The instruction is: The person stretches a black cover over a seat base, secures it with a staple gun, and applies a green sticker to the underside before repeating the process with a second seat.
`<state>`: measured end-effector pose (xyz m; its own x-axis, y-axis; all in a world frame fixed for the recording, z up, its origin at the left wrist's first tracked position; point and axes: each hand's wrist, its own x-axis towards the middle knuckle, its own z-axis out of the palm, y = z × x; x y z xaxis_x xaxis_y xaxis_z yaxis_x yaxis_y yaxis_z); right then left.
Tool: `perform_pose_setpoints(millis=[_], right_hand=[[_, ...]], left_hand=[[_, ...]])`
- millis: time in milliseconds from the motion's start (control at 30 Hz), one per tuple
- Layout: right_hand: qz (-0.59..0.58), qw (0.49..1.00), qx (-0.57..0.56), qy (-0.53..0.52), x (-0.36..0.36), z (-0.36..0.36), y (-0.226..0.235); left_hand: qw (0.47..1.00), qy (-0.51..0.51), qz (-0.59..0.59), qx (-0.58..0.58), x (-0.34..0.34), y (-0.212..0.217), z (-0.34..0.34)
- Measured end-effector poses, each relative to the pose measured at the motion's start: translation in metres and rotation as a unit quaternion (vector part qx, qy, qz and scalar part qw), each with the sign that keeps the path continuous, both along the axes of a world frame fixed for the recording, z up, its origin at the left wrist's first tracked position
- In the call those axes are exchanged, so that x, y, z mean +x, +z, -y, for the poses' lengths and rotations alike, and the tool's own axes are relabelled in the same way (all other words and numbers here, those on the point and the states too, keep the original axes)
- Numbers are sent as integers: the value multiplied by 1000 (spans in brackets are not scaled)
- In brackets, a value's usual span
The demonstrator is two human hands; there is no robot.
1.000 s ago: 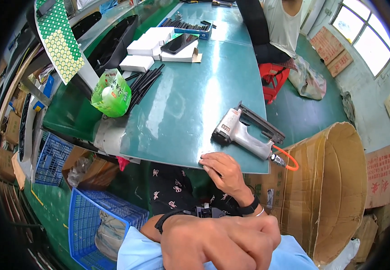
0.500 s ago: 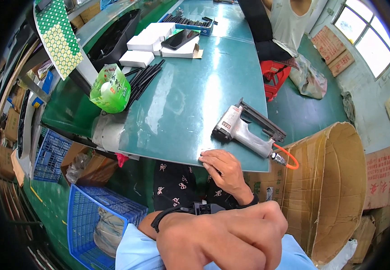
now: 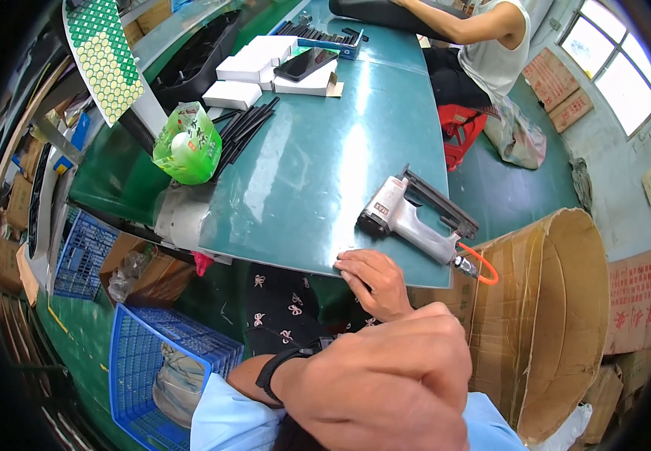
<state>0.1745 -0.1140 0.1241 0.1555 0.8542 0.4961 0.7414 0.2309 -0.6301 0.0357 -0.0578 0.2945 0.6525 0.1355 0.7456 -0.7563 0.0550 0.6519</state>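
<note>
My left hand (image 3: 385, 368) is large and close in the lower middle, its wrist in a black band. The fingers are curled, and the palm side is hidden, so I cannot see whether anything is in it. Beyond it, my right hand (image 3: 376, 279) rests on the front edge of the green table (image 3: 295, 195), fingers stretched out and holding nothing. Just past the right hand lies a silver and black air nail gun (image 3: 415, 222) on its side, touched by neither hand. An orange hose (image 3: 490, 263) runs from its handle end.
A green bag (image 3: 188, 146), black strips (image 3: 246, 135), white boxes (image 3: 246, 66) and a phone (image 3: 306, 65) lie at the far left. A tall cardboard box (image 3: 543, 323) stands right, a blue crate (image 3: 126, 376) lower left. A co-worker (image 3: 490, 45) sits on a red stool (image 3: 460, 131).
My left hand has shifted a little upward, while my right hand stays at the table edge. The co-worker's arm and a long black piece have come over the table's far end.
</note>
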Motion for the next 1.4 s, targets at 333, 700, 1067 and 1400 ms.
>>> perform_pose_setpoints(millis=[333, 700, 1067, 1400], right_hand=[[21, 1000, 0, 12, 3, 1, 2], [49, 999, -6, 7, 1, -1, 9], [230, 969, 70, -62, -14, 5, -2], [191, 974, 113, -48, -16, 6, 7]], left_hand=[[786, 542, -249, 161, -21, -132, 18], [625, 655, -297, 305, -20, -243, 14], [578, 717, -183, 343, 1, -332, -4], [577, 721, -173, 342, 4, -295, -11]])
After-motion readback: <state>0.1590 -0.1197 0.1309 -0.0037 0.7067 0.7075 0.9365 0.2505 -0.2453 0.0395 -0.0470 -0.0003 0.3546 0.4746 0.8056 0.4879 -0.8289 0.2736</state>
